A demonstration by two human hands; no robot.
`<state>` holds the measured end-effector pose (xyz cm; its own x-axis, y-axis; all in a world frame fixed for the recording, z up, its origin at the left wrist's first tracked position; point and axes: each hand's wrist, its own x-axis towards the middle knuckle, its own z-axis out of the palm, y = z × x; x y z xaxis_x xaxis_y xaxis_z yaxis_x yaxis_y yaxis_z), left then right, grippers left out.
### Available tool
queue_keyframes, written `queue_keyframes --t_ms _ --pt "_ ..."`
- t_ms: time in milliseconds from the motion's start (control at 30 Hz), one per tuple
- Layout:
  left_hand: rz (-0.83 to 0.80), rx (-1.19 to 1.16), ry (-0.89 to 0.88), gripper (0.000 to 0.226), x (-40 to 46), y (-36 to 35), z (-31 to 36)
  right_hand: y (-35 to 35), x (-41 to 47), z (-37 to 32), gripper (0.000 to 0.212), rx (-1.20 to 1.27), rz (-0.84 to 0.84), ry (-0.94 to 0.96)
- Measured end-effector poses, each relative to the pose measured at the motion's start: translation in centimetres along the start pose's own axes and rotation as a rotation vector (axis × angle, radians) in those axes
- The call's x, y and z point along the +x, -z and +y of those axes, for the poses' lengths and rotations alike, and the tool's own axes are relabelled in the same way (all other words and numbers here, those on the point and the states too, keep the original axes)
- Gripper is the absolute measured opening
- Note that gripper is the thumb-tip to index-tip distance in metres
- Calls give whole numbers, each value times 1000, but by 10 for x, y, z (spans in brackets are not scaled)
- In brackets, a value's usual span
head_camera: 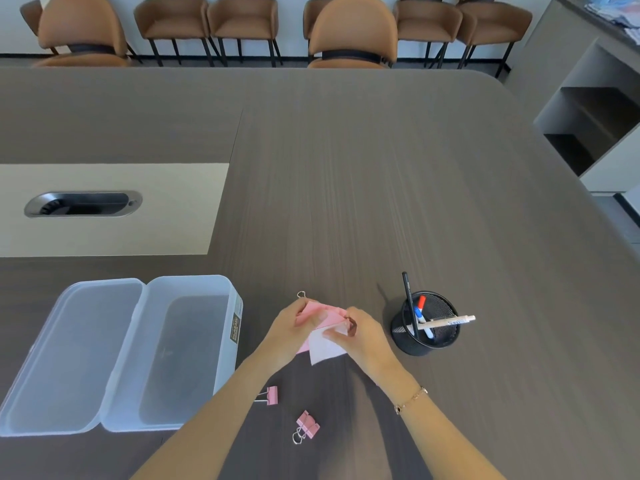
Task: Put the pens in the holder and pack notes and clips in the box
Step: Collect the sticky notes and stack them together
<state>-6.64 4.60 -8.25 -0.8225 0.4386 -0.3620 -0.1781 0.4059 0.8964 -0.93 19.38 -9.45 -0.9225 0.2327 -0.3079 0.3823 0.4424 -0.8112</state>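
My left hand and my right hand together hold a small stack of pink and white notes just above the table. A binder clip's wire loop sticks out behind the stack. A pink binder clip lies near my left forearm, and two more pink clips lie together below it. The black mesh pen holder stands to the right with several pens in it, one cream pen lying across its rim. The clear plastic box sits open at the left, nothing inside.
The box's lid lies flat, hinged to its left. A cable port sits in a beige panel at the far left of the dark table. Brown chairs line the far edge; shelving stands at the right.
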Motion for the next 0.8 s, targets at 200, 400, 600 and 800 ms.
queue_keyframes --t_ms 200,400,600,800 --pt "23 134 -78 53 -4 1 -24 2 -4 6 21 -258 111 151" --pt "97 401 -90 29 -12 8 -35 10 -17 15 26 -491 62 296" --pt "-35 345 -138 20 -12 -4 -38 10 -23 20 33 -578 9 291" --pt "14 317 -129 18 -4 -10 -31 15 -10 14 51 -310 -8 137"
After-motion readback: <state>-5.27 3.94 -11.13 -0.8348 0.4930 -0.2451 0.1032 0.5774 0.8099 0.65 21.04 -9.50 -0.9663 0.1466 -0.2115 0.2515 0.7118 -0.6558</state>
